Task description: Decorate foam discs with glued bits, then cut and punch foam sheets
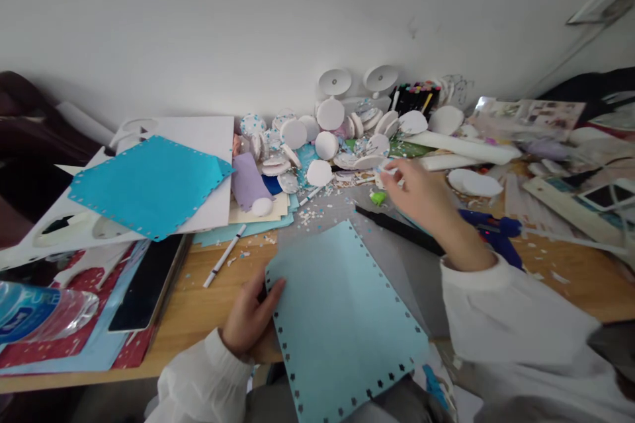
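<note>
My left hand (253,314) grips the left edge of a light blue sheet of paper (342,317), thumb on top and fingers underneath. Small dark-looking punched shapes line several of the sheet's edges, and it leans tilted over my lap and the table edge. Out over the table is my right hand (419,195), its thumb and fingertips drawn together near a pale bit that I cannot make out. Just below those fingertips lies a small bright green object (378,198). A long black object (397,230) runs beneath my right wrist, close to a blue glue gun (491,228).
White foam discs (320,173) and paper scraps crowd the table's back. On the left are a bright blue punched sheet (149,185), a capped marker (225,256), a dark tablet-like slab (149,284) and a water bottle (44,310). A power strip (570,211) lies at right.
</note>
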`<state>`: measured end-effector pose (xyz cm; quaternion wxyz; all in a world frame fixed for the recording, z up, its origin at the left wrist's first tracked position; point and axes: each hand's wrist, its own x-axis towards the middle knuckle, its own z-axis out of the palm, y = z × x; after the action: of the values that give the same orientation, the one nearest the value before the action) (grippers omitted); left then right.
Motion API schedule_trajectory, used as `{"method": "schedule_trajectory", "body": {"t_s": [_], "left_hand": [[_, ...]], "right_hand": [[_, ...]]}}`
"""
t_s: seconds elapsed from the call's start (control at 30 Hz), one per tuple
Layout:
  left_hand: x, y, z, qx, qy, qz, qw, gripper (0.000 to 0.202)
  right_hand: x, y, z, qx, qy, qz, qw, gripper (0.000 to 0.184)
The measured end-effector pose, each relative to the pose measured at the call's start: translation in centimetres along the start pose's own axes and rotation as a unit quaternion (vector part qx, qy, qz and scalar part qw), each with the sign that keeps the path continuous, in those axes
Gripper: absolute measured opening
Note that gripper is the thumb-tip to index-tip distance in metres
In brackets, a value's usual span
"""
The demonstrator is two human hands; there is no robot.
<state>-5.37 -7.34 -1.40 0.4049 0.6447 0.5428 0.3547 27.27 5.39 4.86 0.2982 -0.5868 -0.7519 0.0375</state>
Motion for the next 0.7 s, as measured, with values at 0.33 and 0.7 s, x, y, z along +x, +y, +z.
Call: {"method": "schedule_trajectory", "body": {"t_s": [0.33,0.7], "left_hand": [[0.3,0.0,-0.1,0.030,-0.005,0.021,0.999,0.025],[-0.1,0.5,-0.3,0.041,-0.040,0.046,0.997,0.025]], "right_hand": [[1.6,1.0,4.8,-0.097,-0.092,0.133,0.982,0.024],[-1.0,-2.0,2.0,0.326,-0.100,0.071,0.937,0.029]]}}
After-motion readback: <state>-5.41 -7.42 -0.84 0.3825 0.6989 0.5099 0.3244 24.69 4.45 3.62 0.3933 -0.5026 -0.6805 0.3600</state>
